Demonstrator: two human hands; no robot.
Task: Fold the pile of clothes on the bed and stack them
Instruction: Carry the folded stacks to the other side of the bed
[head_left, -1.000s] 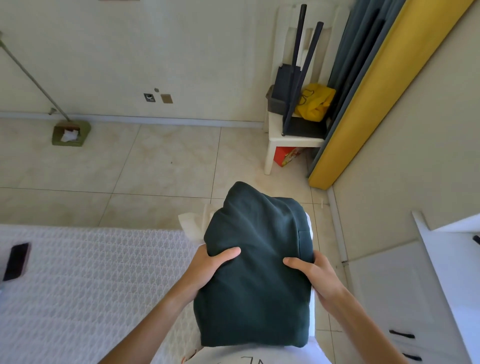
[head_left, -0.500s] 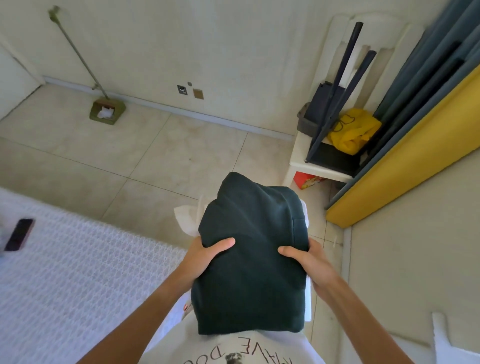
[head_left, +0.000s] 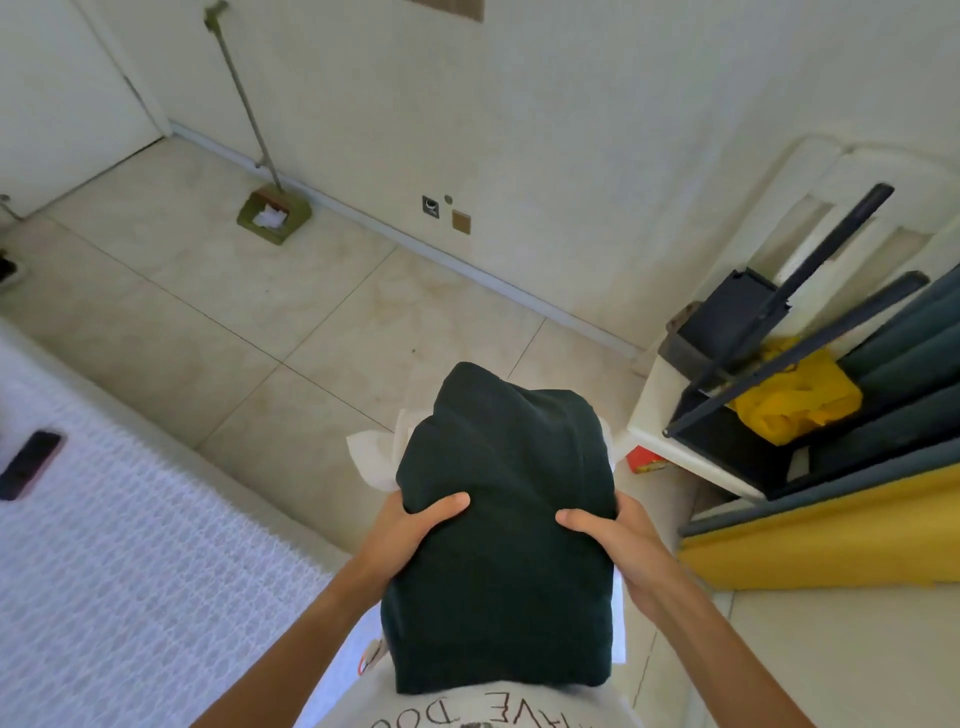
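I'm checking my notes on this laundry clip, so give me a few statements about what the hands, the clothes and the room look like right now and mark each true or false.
1. Both hands hold the stack of clothes. True: the left hand and right hand grip the dark green garment from either side.
2. The stack rests on the bed. False: it is carried in the air, beside the bed.
3. White clothing shows beneath the green garment. True.
4. A phone lies on the floor. False: it lies on the bed.
5. The yellow bag hangs on the wall. False: it sits on the white chair.
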